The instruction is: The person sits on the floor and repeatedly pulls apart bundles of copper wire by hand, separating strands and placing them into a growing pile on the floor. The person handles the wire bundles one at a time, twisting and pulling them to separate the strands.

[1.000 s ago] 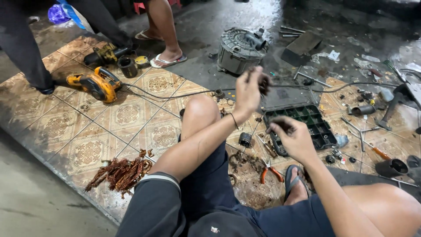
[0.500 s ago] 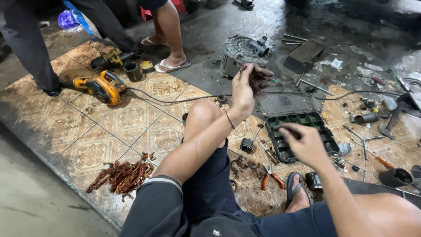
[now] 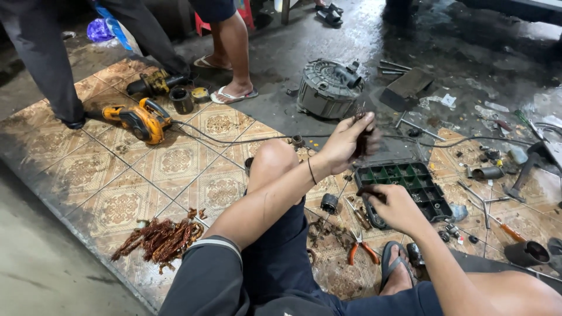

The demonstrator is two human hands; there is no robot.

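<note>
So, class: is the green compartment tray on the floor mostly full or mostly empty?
Mostly empty. The green compartment tray shows bare dark cells; only a few small parts lie near its right side. The right hand covers its near-left corner.

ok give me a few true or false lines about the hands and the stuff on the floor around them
1. The left hand is raised and grips a dark clump. True.
2. The right hand rests on the orange power tool. False: it is at the edge of the green compartment tray.
3. Orange-handled pliers lie on the tiles near the sandalled foot. True.
4. The pile of copper wire scraps lies inside the tray. False: it lies on the tiled floor, on the left.
5. A grey round motor housing stands beyond the hands. True.
</note>
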